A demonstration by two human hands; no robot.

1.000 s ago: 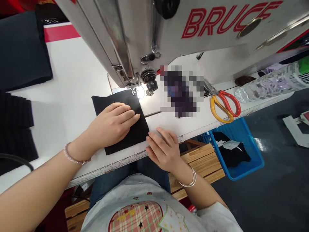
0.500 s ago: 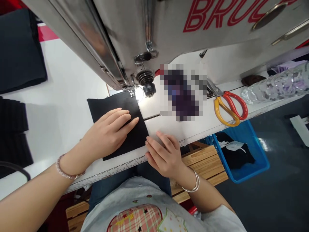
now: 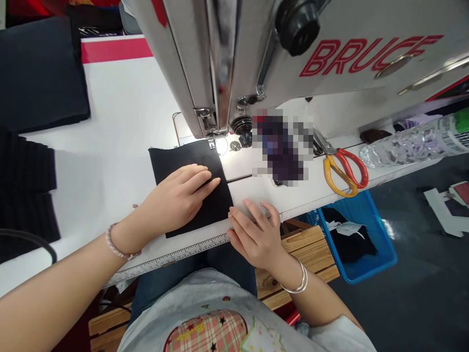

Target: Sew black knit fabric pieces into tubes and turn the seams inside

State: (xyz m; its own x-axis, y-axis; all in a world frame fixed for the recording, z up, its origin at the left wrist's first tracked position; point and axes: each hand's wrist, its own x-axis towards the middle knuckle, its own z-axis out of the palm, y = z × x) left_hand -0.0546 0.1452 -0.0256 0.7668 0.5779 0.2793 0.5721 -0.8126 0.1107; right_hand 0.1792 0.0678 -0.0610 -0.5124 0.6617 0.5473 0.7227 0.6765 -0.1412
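Observation:
A black fabric piece (image 3: 172, 164) lies flat on the white sewing table, its far edge at the presser foot (image 3: 212, 144) of the sewing machine. My left hand (image 3: 183, 195) rests palm down on the cloth with fingers stretched out, hiding its middle. At the near right corner, my right hand (image 3: 258, 237) touches the cloth's edge with its fingertips. Its other fingers are spread over the tabletop, and the thumb sits apart near the table's front edge.
Scissors (image 3: 344, 171) with red and yellow handles and a clear bottle (image 3: 406, 142) lie to the right. Dark folded fabric (image 3: 40, 73) and black ribbed pieces (image 3: 27, 161) sit left. A blue basket (image 3: 384, 264) stands below, beside a wooden bench (image 3: 300, 249). One patch is pixelated.
The camera view has shifted, showing more of the machine head. Both hands and the black fabric piece keep nearly the same positions relative to each other and the presser foot.

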